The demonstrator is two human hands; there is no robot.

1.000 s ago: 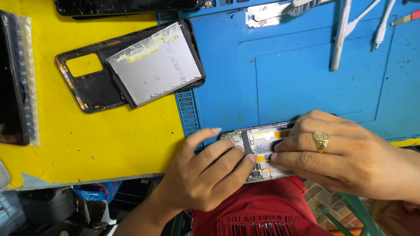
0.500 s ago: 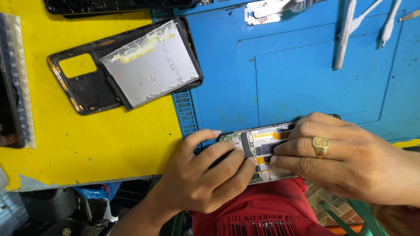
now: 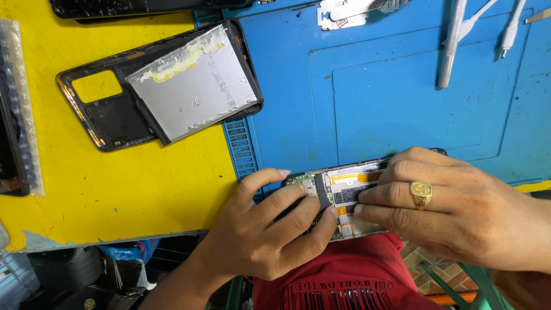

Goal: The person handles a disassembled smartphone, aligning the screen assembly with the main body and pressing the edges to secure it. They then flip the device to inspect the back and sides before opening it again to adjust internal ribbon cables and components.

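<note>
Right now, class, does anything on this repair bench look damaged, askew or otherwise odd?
Yes. The silver battery lies crooked across the black back cover, with torn yellowish glue along its top edge. The yellow table covering is chipped at its near edge. The opened phone under the left hand and right hand overhangs the bench edge.
</note>
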